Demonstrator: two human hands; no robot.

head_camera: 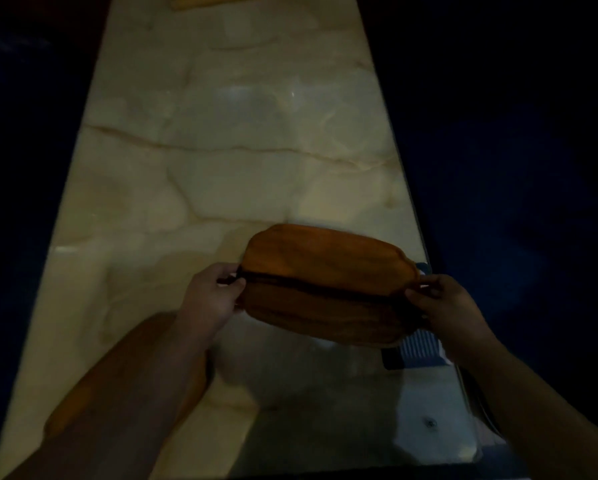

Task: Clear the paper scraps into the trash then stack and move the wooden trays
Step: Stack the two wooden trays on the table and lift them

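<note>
Here, two stacked wooden trays (325,282), oval and orange-brown, held up over a pale marbled counter (221,150) with a dark seam between upper and lower tray. Left hand (210,299) at the stack's left end, fingers (226,271) curled over the rim and clamped on it, thumb against the lower tray. Right hand (443,306) at the opposite end, fingertips (424,289) pinched together on the rim there. Between the two sets of fingers, the whole length of the stack, tilted a little down toward the right hand.

Below the left forearm, another wooden tray (127,386) lying on the counter, mostly covered by the arm. Just under the right fingers, at the counter's edge, a small blue striped object (418,344), too blurred to identify. Far beyond the fingers, at the counter's distant end, a sliver of another orange-brown wooden piece (214,0). No brand, label or lettering legible anywhere; dim light and blur throughout. Dark surroundings on both sides of the counter.
</note>
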